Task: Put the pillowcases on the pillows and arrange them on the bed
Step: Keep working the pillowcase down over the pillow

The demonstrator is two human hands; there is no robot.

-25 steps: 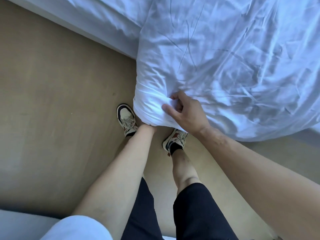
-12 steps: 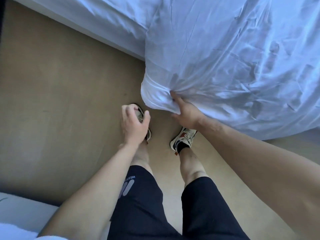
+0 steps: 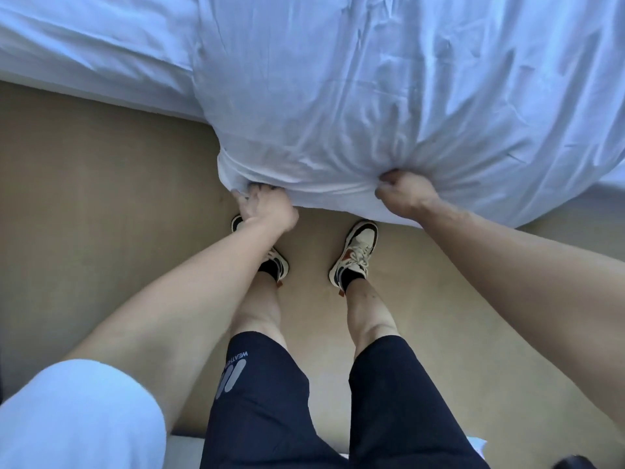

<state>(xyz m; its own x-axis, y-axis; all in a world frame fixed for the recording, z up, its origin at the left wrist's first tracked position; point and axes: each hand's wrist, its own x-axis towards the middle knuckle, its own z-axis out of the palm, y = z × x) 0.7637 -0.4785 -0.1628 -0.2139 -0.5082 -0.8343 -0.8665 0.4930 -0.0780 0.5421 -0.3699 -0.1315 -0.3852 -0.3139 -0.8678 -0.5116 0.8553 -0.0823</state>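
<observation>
Pillow [image 3: 389, 106] in white pillowcase overhangs bed [image 3: 84, 45] near edge, above floor; left hand [image 3: 267, 208] grips case hem at left corner, right hand [image 3: 404, 194] fingers clenched on bunched fabric; step: seating case; next likely tug toward self, then lift onto bed

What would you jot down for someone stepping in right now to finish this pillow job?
Left hand: fingers curled on the near left edge of the pillowcase.
Right hand: bunching the same near edge further right.
The white pillowcase hangs over the edge of the bed, above the tan floor.
Done: the case looks mostly filled.
Left: probably close the open end, then set it on the bed. No other pillows in view.
</observation>
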